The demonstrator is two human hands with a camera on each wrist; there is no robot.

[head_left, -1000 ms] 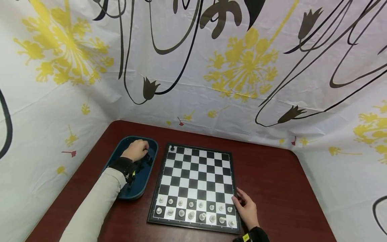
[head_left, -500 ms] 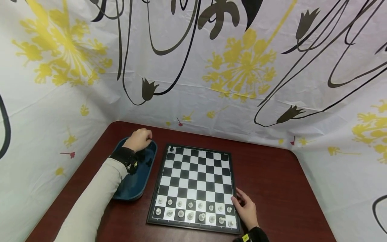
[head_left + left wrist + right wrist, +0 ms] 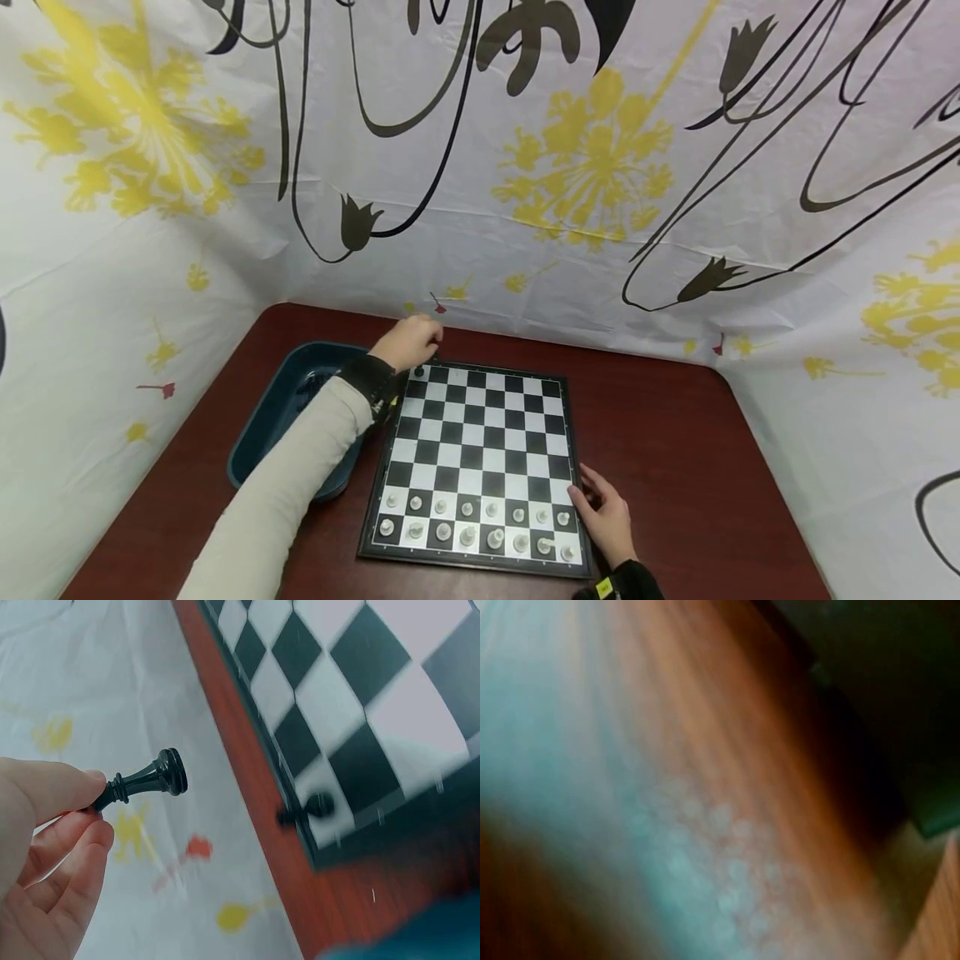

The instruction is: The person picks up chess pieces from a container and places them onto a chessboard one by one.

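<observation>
The left hand pinches a small black plastic chess piece by its head; light, rigid, slippery, it hovers at the chequered chessboard's eleven o'clock corner.

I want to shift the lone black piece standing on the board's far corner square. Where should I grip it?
Pinch the black piece by its narrow stem from straight above, since it stands upright. The board's edge and the left hand, holding another black pawn, crowd its sides.
</observation>
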